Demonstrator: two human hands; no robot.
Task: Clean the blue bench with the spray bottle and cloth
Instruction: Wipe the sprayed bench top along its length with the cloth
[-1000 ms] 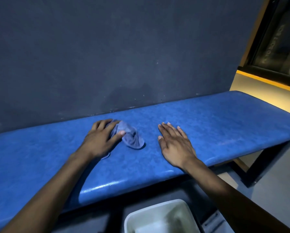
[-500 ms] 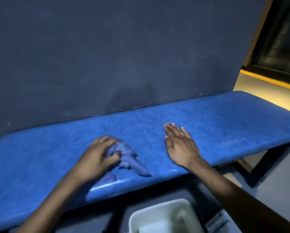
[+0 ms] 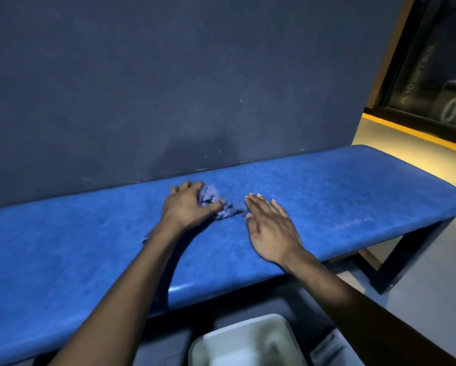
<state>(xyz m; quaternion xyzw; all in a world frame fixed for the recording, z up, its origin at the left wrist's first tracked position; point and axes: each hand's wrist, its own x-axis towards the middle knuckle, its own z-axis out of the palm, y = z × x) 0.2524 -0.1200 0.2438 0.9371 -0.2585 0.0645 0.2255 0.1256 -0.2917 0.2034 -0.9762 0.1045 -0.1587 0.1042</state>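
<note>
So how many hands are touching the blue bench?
2. The left hand grips the cloth near the bench's back edge; the right hand lies flat just beside it.

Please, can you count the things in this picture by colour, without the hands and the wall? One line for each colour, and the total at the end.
Blue: 2, the bench and the cloth gripped by the left hand
White or pale grey: 1, the bin below the bench's front edge
Total: 3
No spray bottle is in view.
</note>
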